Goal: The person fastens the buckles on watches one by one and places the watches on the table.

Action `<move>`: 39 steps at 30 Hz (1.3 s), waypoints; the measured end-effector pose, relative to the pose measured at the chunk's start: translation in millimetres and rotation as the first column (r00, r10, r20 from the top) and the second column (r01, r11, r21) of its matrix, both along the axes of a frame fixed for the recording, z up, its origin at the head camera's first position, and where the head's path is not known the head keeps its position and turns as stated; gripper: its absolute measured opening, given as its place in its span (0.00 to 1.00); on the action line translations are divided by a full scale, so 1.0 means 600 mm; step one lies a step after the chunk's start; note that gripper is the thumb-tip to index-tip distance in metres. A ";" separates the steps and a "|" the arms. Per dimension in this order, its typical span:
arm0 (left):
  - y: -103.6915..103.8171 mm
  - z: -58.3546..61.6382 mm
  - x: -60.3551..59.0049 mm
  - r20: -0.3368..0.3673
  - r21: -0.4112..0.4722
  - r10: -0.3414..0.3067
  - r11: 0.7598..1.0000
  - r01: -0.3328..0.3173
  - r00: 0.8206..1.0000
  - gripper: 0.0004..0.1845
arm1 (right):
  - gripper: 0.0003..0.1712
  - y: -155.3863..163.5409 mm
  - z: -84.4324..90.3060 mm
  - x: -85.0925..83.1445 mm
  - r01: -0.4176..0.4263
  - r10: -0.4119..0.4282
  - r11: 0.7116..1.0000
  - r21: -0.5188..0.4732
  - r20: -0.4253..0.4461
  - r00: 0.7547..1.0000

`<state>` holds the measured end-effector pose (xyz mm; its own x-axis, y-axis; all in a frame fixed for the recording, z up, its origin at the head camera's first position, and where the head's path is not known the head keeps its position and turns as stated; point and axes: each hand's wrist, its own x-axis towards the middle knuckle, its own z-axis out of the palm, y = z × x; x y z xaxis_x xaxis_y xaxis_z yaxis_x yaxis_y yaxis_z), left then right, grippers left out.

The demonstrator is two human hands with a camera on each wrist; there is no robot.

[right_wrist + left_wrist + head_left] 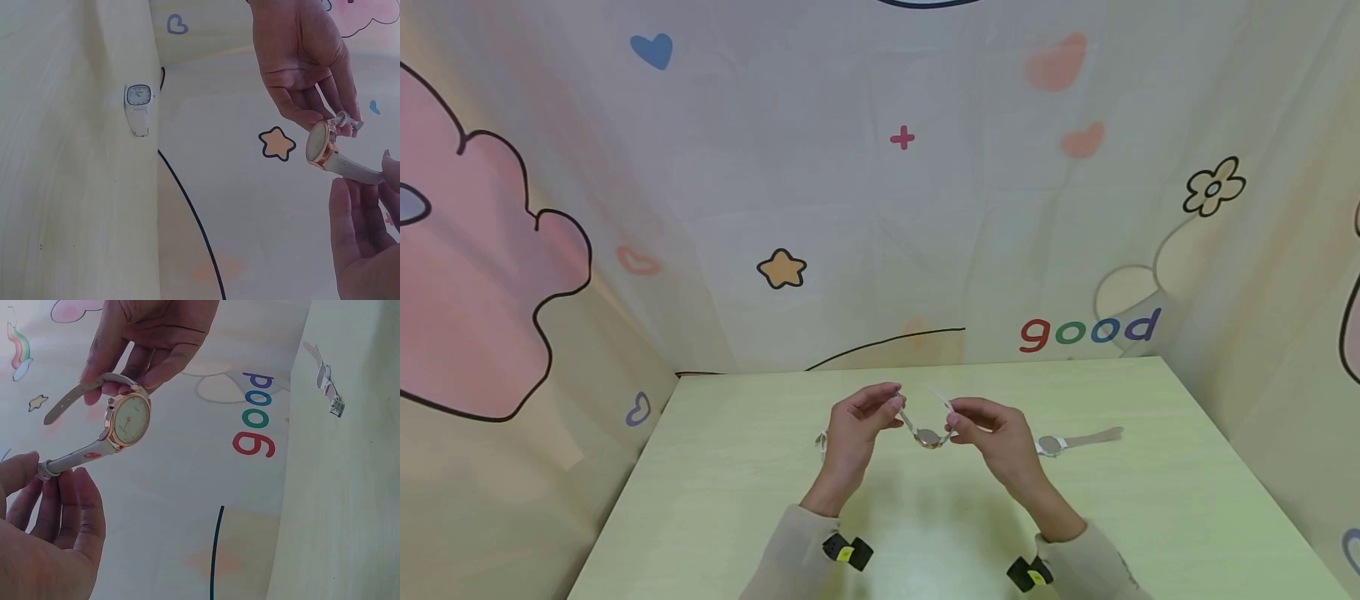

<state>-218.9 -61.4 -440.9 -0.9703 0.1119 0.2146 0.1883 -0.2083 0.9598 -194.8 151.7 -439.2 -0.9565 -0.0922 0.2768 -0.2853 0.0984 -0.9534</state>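
A white-strapped wristwatch (928,438) with a round rose-gold case is held above the table between both hands. My left hand (853,437) pinches the buckle end of the strap (75,461) between thumb and fingers. The other strap half, with holes and a free tip, is pinched by my right hand (1000,437) close to the case. The pale dial (132,419) faces the left wrist camera; in the right wrist view the case (319,142) shows at an angle.
Right of my right hand, a second watch (1050,446) lies on the table (1157,500) with its strap stretched out. A third watch, square-faced with a white strap (139,119), lies on the left, partly hidden by my left hand in the head view. A printed curtain (850,167) hangs behind.
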 end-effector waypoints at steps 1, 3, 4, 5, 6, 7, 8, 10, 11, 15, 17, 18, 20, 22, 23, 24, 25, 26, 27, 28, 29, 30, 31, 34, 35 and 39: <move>0.001 0.002 0.002 -0.002 -0.005 0.002 1.000 -0.002 1.000 0.16 | 0.16 -0.002 0.000 0.001 -0.003 0.003 1.000 0.011 -0.001 1.000; 0.002 0.005 0.005 -0.011 -0.021 0.003 1.000 -0.003 1.000 0.15 | 0.16 -0.005 0.001 0.002 -0.011 0.011 0.999 0.034 -0.007 1.000; 0.002 0.007 0.006 -0.017 -0.030 0.003 1.000 -0.004 1.000 0.15 | 0.16 -0.007 0.002 0.003 -0.015 0.016 0.999 0.043 -0.010 1.000; 0.003 0.008 0.007 -0.023 -0.040 0.004 0.999 -0.005 1.000 0.14 | 0.15 -0.008 0.002 0.004 -0.020 0.020 0.998 0.052 -0.013 1.000; 0.003 0.009 0.008 -0.026 -0.049 0.006 0.999 -0.008 1.000 0.14 | 0.15 -0.009 0.002 0.004 -0.022 0.023 0.998 0.060 -0.016 1.000; 0.003 0.009 0.009 -0.033 -0.058 0.006 0.998 -0.008 0.999 0.14 | 0.15 -0.010 0.002 0.005 -0.027 0.028 0.998 0.065 -0.021 0.999; 0.004 0.009 0.009 -0.036 -0.065 0.005 0.998 -0.008 0.999 0.14 | 0.15 -0.011 0.002 0.005 -0.031 0.032 0.997 0.068 -0.024 0.999; 0.004 0.009 0.010 -0.039 -0.073 0.003 0.997 -0.006 0.999 0.13 | 0.15 -0.012 0.002 0.006 -0.037 0.039 0.997 0.072 -0.025 0.999; 0.005 0.009 0.010 -0.040 -0.079 0.002 0.997 -0.005 0.999 0.13 | 0.15 -0.013 0.001 0.006 -0.039 0.041 0.996 0.074 -0.025 0.999; 0.007 0.007 0.011 -0.041 -0.099 -0.002 0.995 -0.002 0.999 0.13 | 0.14 -0.014 0.000 0.007 -0.043 0.045 0.996 0.080 -0.019 0.999; 0.007 0.006 0.012 -0.045 -0.117 -0.006 0.993 0.000 0.999 0.13 | 0.14 -0.015 0.001 0.008 -0.044 0.046 0.995 0.086 -0.018 0.999; 0.007 0.005 0.012 -0.051 -0.127 -0.007 0.992 0.001 0.999 0.13 | 0.14 -0.014 0.001 0.008 -0.045 0.046 0.995 0.090 -0.016 0.999; 0.008 0.003 0.012 -0.062 -0.156 -0.012 0.988 0.002 0.998 0.14 | 0.13 -0.015 0.001 0.007 -0.042 0.044 0.994 0.099 -0.012 0.999; 0.008 0.001 0.012 -0.066 -0.184 -0.012 0.983 -0.001 0.998 0.13 | 0.13 -0.014 0.000 0.007 -0.040 0.042 0.993 0.110 -0.011 0.999; 0.008 0.000 0.012 -0.068 -0.194 -0.013 0.981 -0.001 0.998 0.13 | 0.13 -0.014 -0.001 0.006 -0.039 0.041 0.993 0.115 -0.011 0.999; 0.008 -0.001 0.012 -0.069 -0.204 -0.011 0.979 -0.003 0.998 0.12 | 0.13 -0.014 -0.001 0.006 -0.038 0.040 0.992 0.117 -0.010 0.999; 0.008 -0.002 0.012 -0.070 -0.211 -0.012 0.977 -0.003 0.997 0.12 | 0.13 -0.014 -0.002 0.006 -0.037 0.039 0.992 0.119 -0.011 0.999; 0.008 -0.002 0.012 -0.069 -0.215 -0.012 0.977 -0.003 0.998 0.11 | 0.13 -0.014 -0.003 0.005 -0.037 0.039 0.992 0.122 -0.012 0.999; 0.009 -0.002 0.012 -0.069 -0.217 -0.013 0.976 -0.003 0.998 0.11 | 0.13 -0.014 -0.004 0.005 -0.036 0.038 0.991 0.125 -0.014 0.999; 0.009 -0.003 0.012 -0.071 -0.217 -0.015 0.976 -0.001 0.997 0.10 | 0.13 -0.014 -0.005 0.004 -0.035 0.038 0.991 0.129 -0.017 0.999; 0.009 -0.003 0.012 -0.071 -0.218 -0.015 0.976 -0.001 0.997 0.10 | 0.13 -0.014 -0.006 0.004 -0.035 0.038 0.991 0.133 -0.020 0.999; 0.009 -0.003 0.013 -0.072 -0.222 -0.015 0.975 -0.001 0.997 0.10 | 0.13 -0.014 -0.006 0.004 -0.035 0.038 0.990 0.136 -0.023 0.999; 0.010 -0.003 0.013 -0.072 -0.224 -0.015 0.975 -0.001 0.997 0.10 | 0.13 -0.014 -0.007 0.003 -0.036 0.040 0.990 0.139 -0.026 0.999; 0.011 -0.003 0.014 -0.070 -0.231 -0.011 0.973 -0.006 0.997 0.10 | 0.13 -0.014 -0.006 0.004 -0.032 0.036 0.989 0.148 -0.026 0.999; 0.011 -0.003 0.015 -0.068 -0.232 -0.008 0.973 -0.008 0.998 0.10 | 0.13 -0.015 -0.006 0.004 -0.030 0.033 0.988 0.149 -0.020 0.999; 0.012 -0.001 0.017 -0.072 -0.204 0.008 0.979 -0.022 0.997 0.10 | 0.15 -0.018 -0.007 0.006 -0.037 0.036 0.991 0.129 0.013 0.999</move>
<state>-208.7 -54.2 -441.4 -0.9554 0.1461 0.2566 0.2586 -0.0055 0.9660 -191.0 141.0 -443.5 -0.9548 -0.1613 0.2498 -0.2806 0.2109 -0.9364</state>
